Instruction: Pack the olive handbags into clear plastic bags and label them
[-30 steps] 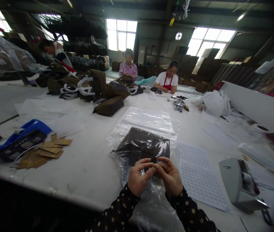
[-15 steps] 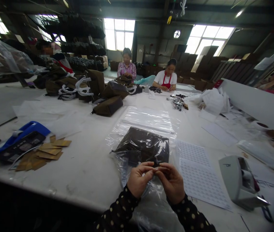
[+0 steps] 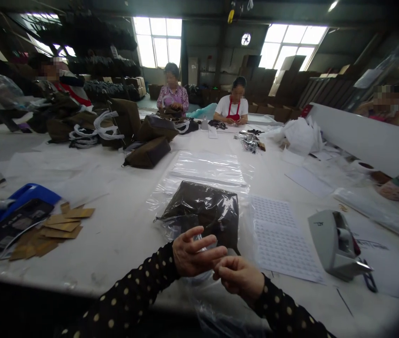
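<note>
A dark brown bag [image 3: 203,206] lies inside a clear plastic bag [image 3: 208,171] on the table in front of me. Over its near edge, my left hand [image 3: 197,253] is held with its fingers apart, the palm turned toward my right hand. My right hand [image 3: 240,278] is closed in a pinch, its fingertips close to the left fingers. Whatever is in the pinch is too small to make out. Loose clear plastic hangs below both hands toward the table's front edge.
Right of the plastic bag lies a printed label sheet [image 3: 282,234], with a grey tape dispenser [image 3: 333,244] beyond it. Brown cards [image 3: 55,230] and a blue tool [image 3: 19,206] are at left. More brown bags [image 3: 146,152] lie farther back, where co-workers sit.
My hands, both pinching together before, have come partly apart. The left fingers have spread and the right hand has moved lower. The whole view has shifted slightly.
</note>
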The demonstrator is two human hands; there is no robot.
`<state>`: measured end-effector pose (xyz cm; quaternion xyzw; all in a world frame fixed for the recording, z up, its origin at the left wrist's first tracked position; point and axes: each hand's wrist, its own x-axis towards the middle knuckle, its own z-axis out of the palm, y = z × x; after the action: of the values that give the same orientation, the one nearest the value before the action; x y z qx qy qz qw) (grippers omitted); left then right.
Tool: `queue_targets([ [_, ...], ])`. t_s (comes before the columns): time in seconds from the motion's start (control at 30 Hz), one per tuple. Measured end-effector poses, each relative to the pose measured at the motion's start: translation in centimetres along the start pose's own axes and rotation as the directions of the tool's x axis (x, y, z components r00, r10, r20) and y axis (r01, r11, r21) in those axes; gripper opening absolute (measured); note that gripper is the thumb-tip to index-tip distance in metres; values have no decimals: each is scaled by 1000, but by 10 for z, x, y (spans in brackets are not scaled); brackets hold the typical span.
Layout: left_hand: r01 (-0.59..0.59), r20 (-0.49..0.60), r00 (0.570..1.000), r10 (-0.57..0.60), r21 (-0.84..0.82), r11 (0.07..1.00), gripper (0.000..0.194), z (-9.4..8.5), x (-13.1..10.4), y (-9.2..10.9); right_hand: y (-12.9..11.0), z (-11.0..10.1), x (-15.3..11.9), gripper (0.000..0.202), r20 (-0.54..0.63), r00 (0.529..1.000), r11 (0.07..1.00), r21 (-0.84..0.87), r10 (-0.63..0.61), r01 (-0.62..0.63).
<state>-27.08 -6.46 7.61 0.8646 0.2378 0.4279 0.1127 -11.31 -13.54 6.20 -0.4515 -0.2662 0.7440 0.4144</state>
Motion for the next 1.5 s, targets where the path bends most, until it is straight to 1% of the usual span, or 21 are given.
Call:
queue_targets([
  [0.13,-135,53,990,132,54,989,14,-4,7,-10,5,-5,2,35,60,998,998,-57,-36,40],
  [0.2,-245,75,968,241,54,968,17,-6,14,-15,6,-8,3,33,85,987,978,-146,-136,147],
  [0.27,-308,43,951,305,58,950,21,-8,22,-18,6,-10,2,31,98,962,924,-271,-253,271],
  [0.37,-282,-29,958,284,61,957,19,-15,30,-21,1,-15,-8,30,80,936,862,-371,-342,346],
  [0.47,-179,-77,981,180,18,984,24,-23,16,-23,-4,-32,-30,20,110,887,774,-447,-449,448],
  [0.5,-149,-68,987,149,-6,989,30,-23,4,-22,-5,-43,-38,18,131,852,698,-518,-506,495],
  [0.57,-122,20,992,123,-55,991,39,-18,-29,-18,-2,-71,-51,41,188,755,443,-712,-629,546],
  [0.67,-133,222,964,145,-67,989,52,3,-84,-9,11,-120,-58,60,340,612,-68,-904,-714,422],
  [0.73,-154,292,944,154,-25,988,51,19,-110,-5,22,-147,-52,54,466,576,-319,-883,-671,344],
  [0.8,-183,297,940,170,16,983,43,30,-124,-4,32,-163,-42,41,602,510,-472,-798,-614,374],
  [0.9,-222,317,928,195,49,974,44,35,-132,-6,35,-167,-27,27,744,327,-595,-665,-583,452],
  [0.93,-229,325,924,199,56,972,44,34,-133,-6,33,-164,-24,27,765,294,-617,-638,-573,460],
  [1.0,-234,315,927,203,66,970,42,33,-136,-4,24,-156,-18,29,800,302,-637,-596,-518,488],
  [1.07,-237,265,940,214,58,970,32,33,-138,-2,14,-149,-14,33,836,327,-602,-545,-441,583],
  [1.13,-229,235,947,218,24,973,22,33,-140,0,8,-144,-11,36,828,332,-490,-541,-452,683],
  [1.17,-205,230,953,199,2,979,20,32,-142,1,7,-143,-10,39,795,335,-426,-568,-506,704],
  [1.23,-93,210,973,100,-42,995,17,26,-144,4,12,-142,-9,45,677,350,-325,-661,-647,677],
  [1.33,178,144,977,-158,-135,975,15,15,-145,10,31,-139,-8,49,513,375,-194,-752,-772,630],
  [1.4,408,103,913,-395,-201,891,18,9,-142,13,44,-130,-8,41,357,384,-56,-790,-852,611],
  [1.43,525,87,850,-520,-226,820,21,7,-138,14,49,-123,-7,36,254,375,23,-801,-892,598],
  [1.5,710,53,686,-726,-263,653,25,3,-129,10,54,-104,-5,32,46,322,155,-806,-946,572],
])
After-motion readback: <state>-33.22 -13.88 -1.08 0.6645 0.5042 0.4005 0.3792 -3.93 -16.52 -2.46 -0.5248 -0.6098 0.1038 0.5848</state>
